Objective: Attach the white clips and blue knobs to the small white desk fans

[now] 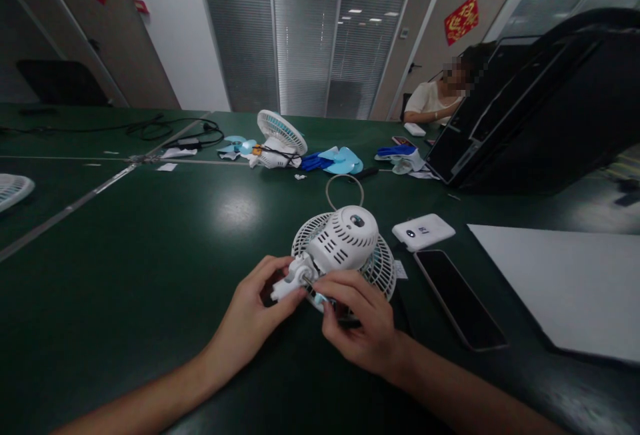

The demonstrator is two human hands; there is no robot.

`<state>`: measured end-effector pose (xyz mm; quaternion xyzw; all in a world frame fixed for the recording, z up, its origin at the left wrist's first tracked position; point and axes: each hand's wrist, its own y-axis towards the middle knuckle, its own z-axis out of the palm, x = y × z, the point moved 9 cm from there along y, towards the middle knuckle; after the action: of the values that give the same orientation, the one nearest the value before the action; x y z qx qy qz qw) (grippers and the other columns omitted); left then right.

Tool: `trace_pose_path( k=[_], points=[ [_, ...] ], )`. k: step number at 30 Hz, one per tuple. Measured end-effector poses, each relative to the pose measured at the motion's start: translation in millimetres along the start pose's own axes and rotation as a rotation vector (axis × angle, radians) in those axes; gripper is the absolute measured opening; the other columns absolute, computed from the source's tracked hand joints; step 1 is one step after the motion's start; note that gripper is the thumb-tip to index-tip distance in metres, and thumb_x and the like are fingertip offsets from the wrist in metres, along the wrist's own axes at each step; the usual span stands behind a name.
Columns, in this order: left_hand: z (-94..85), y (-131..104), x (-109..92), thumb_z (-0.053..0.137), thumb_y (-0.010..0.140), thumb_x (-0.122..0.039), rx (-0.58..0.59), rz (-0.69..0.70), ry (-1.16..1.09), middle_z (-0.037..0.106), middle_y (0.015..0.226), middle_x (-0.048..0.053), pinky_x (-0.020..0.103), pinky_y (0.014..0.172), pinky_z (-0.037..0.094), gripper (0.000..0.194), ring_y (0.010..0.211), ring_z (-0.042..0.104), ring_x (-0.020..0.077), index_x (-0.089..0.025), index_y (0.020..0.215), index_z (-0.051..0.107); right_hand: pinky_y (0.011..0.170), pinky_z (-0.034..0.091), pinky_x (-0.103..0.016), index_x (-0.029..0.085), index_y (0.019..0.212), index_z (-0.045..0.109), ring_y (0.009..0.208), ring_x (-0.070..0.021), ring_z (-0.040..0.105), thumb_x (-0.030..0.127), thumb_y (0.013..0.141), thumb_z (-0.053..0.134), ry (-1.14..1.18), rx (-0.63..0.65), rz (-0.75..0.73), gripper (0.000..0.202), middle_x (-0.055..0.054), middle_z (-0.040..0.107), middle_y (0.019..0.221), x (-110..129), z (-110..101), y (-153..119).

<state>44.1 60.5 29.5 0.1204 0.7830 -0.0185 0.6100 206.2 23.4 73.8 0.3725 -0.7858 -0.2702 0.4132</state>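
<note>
A small white fan lies face down on the green table, its vented motor housing up and its round grille underneath. My left hand is closed round the white clamp bracket at the fan's near left side, thumb in front and fingers behind. My right hand pinches a small light-blue knob beside the bracket's joint. A thin metal screw shaft shows between the knob and the joint. The right fingers cover part of the knob and of the grille.
Right of the fan lie a white power bank, a dark phone and a white board. Farther back are another fan, blue blades, gloves and black cables. A large black case stands near a seated person.
</note>
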Motion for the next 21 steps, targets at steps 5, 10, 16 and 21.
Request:
trace_pose_path(
  k=[5,10,16,21],
  points=[
    [3.5,-2.6,6.4,0.067,0.090,-0.033,-0.005,-0.046,-0.191,0.069,0.113,0.007,0.038,0.091,0.053,0.029,0.104,0.065,0.0256,-0.024,0.117,0.072,0.086,0.060,-0.032,0.023,0.128,0.059,0.103,-0.0182,0.066,0.001,0.082,0.057,-0.026,-0.042,-0.030,0.050,-0.006,0.066,0.114,4.1,-2.8,0.6],
    [-0.1,-5.4,10.7,0.069,0.087,-0.036,-0.003,-0.074,-0.156,0.069,0.106,0.007,0.035,0.080,0.055,0.027,0.092,0.065,0.0242,-0.024,0.111,0.075,0.076,0.061,-0.030,0.025,0.128,0.062,0.094,-0.0177,0.066,0.000,0.081,0.057,-0.063,-0.131,-0.002,0.053,-0.005,0.064,0.105,3.9,-11.0,-0.2],
    [0.7,-6.8,5.7,0.068,0.088,-0.034,-0.013,-0.043,-0.179,0.068,0.107,0.007,0.034,0.079,0.055,0.028,0.091,0.063,0.0230,-0.026,0.114,0.073,0.067,0.060,-0.027,0.026,0.128,0.063,0.083,-0.0161,0.063,-0.001,0.080,0.059,-0.111,-0.172,0.001,0.054,-0.004,0.062,0.095,4.8,-17.1,-1.9],
    [5.0,-7.2,5.8,0.068,0.089,-0.033,0.022,-0.046,-0.185,0.067,0.105,0.007,0.034,0.079,0.054,0.027,0.091,0.063,0.0232,-0.024,0.114,0.073,0.070,0.061,-0.028,0.024,0.130,0.061,0.083,-0.0159,0.064,-0.001,0.081,0.058,-0.151,-0.121,-0.028,0.055,-0.005,0.062,0.096,8.8,-11.4,-4.7]
  ],
)
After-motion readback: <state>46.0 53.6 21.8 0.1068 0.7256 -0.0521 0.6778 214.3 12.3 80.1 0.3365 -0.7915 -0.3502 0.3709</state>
